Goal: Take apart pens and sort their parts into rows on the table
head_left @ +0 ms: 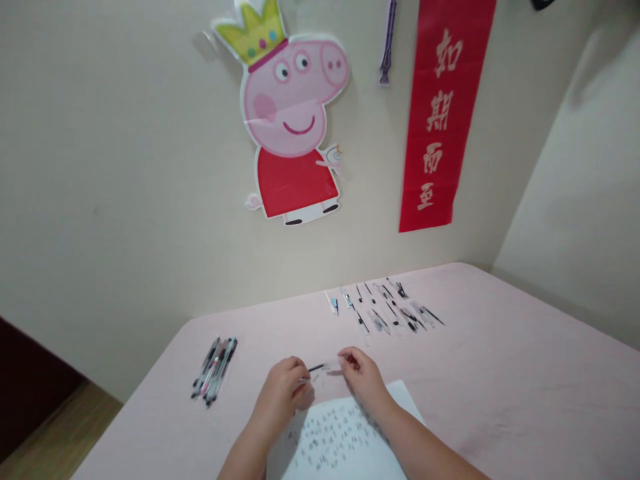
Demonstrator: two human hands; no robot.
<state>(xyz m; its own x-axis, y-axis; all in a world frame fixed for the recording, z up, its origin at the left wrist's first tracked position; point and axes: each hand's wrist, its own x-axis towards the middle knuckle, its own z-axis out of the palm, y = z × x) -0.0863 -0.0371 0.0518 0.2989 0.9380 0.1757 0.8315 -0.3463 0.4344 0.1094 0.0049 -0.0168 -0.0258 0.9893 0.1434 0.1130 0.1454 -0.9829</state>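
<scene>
My left hand (286, 388) is closed, its fingers round a thin dark pen refill (316, 367) that points to the right. Opposite it, my right hand (364, 375) pinches a pale, see-through pen barrel (332, 365). The refill's tip meets or overlaps the barrel's near end; which of the two is too small to tell. Some small clear bits (319, 378) show just below, between the hands. Under my wrists lies a white sheet of paper (345, 437) with rows of handwritten characters.
A bundle of pens (215, 370) lies on the pink tabletop (150, 413) at left. Toward the wall, several pen parts (387, 310) are laid out in two rows. A pig cutout (295, 120) and a red banner (440, 120) hang on the wall.
</scene>
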